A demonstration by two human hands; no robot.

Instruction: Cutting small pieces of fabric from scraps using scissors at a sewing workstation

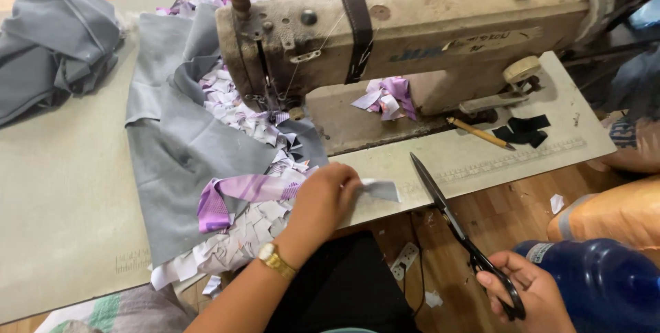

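needle hidden behind sewing machine (412, 37) head | blue bottle (605, 285) cut by edge | right hand (526, 292) partly cropped, perhaps gripping scissors (454, 226)

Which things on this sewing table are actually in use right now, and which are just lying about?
In use:
- left hand pinching a small grey fabric piece
- right hand holding black scissors, blades open
- grey cloth with pale label strip

Lying about:
- sewing machine, untouched
- pencil
- black scraps
- grey garment pile
- blue bottle
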